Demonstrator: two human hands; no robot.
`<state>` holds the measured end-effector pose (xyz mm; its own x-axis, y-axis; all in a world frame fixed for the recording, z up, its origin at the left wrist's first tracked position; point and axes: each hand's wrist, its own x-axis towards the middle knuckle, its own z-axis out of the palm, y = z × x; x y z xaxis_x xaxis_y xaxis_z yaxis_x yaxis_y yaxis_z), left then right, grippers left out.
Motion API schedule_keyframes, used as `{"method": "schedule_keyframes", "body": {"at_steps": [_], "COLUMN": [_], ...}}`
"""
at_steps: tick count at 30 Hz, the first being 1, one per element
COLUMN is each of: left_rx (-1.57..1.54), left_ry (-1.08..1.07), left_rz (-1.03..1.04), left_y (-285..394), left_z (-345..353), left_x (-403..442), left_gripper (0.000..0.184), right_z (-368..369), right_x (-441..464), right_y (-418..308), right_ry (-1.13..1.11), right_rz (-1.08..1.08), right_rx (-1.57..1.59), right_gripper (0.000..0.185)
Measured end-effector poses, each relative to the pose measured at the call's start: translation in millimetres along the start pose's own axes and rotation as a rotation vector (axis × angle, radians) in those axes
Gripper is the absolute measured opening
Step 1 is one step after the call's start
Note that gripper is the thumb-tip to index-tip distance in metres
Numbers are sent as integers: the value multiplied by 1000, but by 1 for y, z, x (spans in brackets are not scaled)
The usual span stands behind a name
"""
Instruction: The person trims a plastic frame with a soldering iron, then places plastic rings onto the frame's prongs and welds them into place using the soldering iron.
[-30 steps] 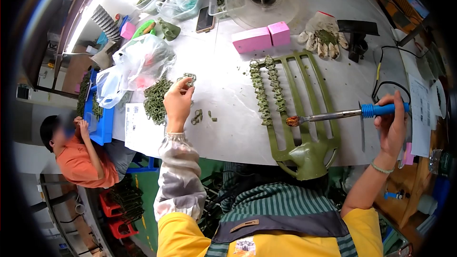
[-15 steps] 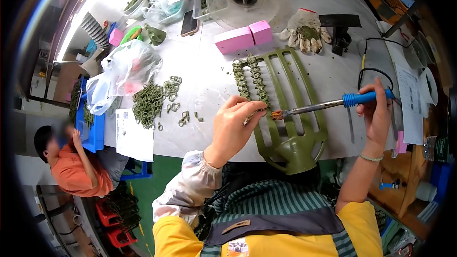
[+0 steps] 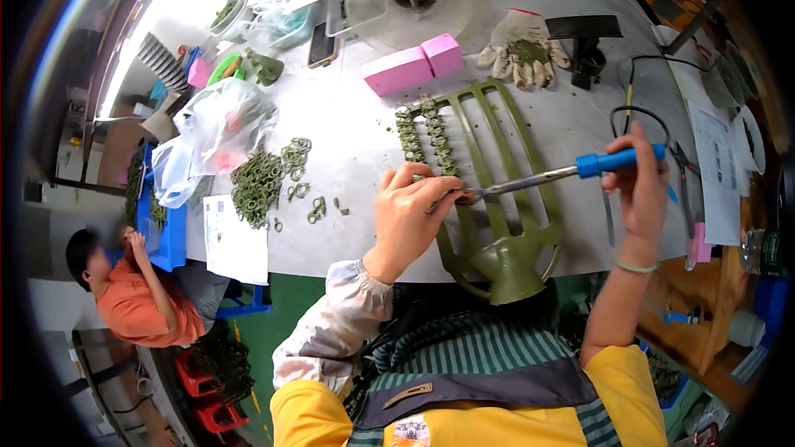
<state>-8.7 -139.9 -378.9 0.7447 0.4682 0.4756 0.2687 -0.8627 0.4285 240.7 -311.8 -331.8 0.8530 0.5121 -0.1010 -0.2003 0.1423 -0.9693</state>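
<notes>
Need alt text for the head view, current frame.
A person's right hand holds a blue-handled tool, its tip close to the left hand, over a green slotted frame on a grey table. Two rows of small links lie along the frame's left side. Further left are a pile of green rings and a co-worker in orange.

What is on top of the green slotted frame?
On the green slotted frame, two rows of green pieces line its left side; the blue-handled tool crosses above. The left grip hides part of that side, so whether rows continue there cannot be seen.
</notes>
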Motion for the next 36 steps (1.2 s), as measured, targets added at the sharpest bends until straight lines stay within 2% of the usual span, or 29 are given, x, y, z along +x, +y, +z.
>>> {"method": "schedule_keyframes", "body": {"at_steps": [5, 7, 9, 11, 13, 16, 20, 23, 24, 27, 29, 31, 36], "left_rx": [-14, -129, -294, -157, 372, 644, 618, 430, 281, -213, -356, -393, -172], "left_ry": [-51, 10, 36, 132, -16, -20, -30, 62, 108, 112, 40, -39, 26], "left_rz": [8, 34, -223, -471, -428, -364, -392, -447, -542, -585, -408, -309, -88], "left_y": [-1, -6, -22, -68, -126, -153, -177, -166, -147, -79, -41, -4, 12], "left_z": [-7, -19, -44, -63, -89, -96, -99, -106, -105, -93, -75, -65, -26], "left_x": [2, 8, 10, -4, -33, -64, -76, -69, -61, -37, -30, -21, -14], "left_gripper": [16, 15, 15, 16, 19, 20, 25, 18, 15, 21, 24, 23, 18], "right_z": [-19, -20, -23, -28, -24, -23, -23, -22, -21, -22, -22, -21, -17], "right_x": [0, -1, 0, 0, -4, -7, -8, -9, -10, -10, -9, -9, -9], "right_y": [-13, -15, -13, -11, -12, -15, -15, -19, -20, -19, -18, -18, -15], "right_ry": [9, -7, -21, -41, -37, -30, -55, -27, -21, -13, -24, -10, -2], "right_rz": [-61, -75, -81, -79, -88, -94, -114, -98, -96, -85, -75, -67, -37], "right_rx": [-46, -28, -15, -5, -12, -25, -41, -42, -42, -40, -36, -46, -60], "right_gripper": [40, 39, 39, 38, 38, 38, 39, 39, 40, 40, 40, 40, 41]}}
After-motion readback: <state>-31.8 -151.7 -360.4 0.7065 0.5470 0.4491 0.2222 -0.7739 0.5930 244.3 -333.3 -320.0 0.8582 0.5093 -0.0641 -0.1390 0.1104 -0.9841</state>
